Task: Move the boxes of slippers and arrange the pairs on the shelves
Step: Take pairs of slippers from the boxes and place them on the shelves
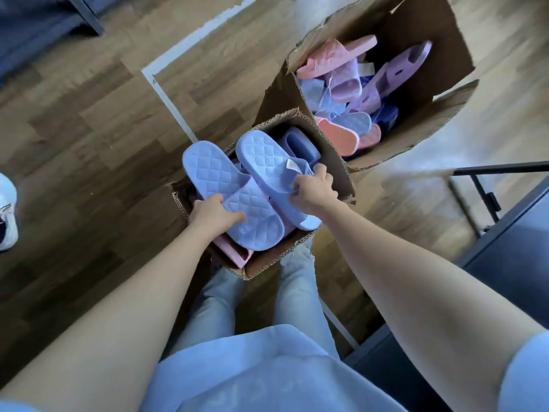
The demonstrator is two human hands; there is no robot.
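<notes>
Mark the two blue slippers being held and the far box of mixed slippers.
left blue slipper (234,197), head view, quilted strap
right blue slipper (267,166), head view, quilted top surface
far cardboard box (416,25), head view, bare inner wall

Pale blue short-sleeved top (267,367), faint marking on front; light washed jeans (300,292); forearms (133,292) bare.

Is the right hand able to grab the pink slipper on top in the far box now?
Probably not yet: the right hand holds a blue slipper. The pink slipper lies uncovered in the open far box, so a freed hand likely could.
</notes>
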